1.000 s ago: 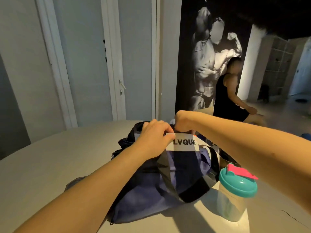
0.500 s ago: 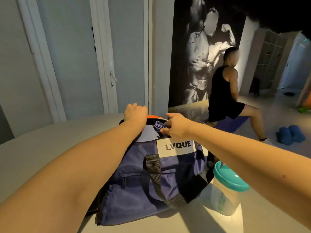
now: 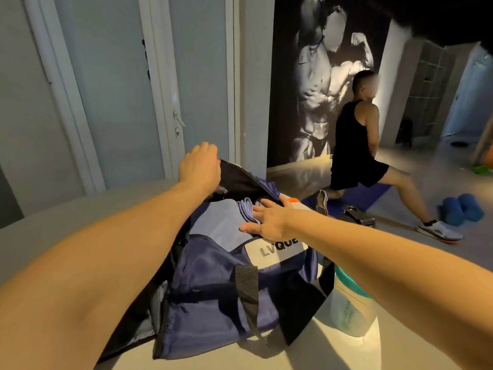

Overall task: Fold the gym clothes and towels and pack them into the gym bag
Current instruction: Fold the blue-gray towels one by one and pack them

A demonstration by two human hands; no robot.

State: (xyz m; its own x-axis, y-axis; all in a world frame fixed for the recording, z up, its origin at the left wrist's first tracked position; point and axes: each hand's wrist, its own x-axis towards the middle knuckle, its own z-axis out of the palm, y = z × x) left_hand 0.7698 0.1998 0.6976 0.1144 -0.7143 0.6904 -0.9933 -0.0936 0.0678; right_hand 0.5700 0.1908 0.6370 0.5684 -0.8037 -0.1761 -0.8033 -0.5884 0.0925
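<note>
Pale-blue folded towel point(image 3: 213, 225) is pressed into the navy nylon gym bag point(image 3: 213, 284) by the flat right hand point(image 3: 269, 222), its far rim gripped by the left hand point(image 3: 198, 166); zipping is judged next.
</note>
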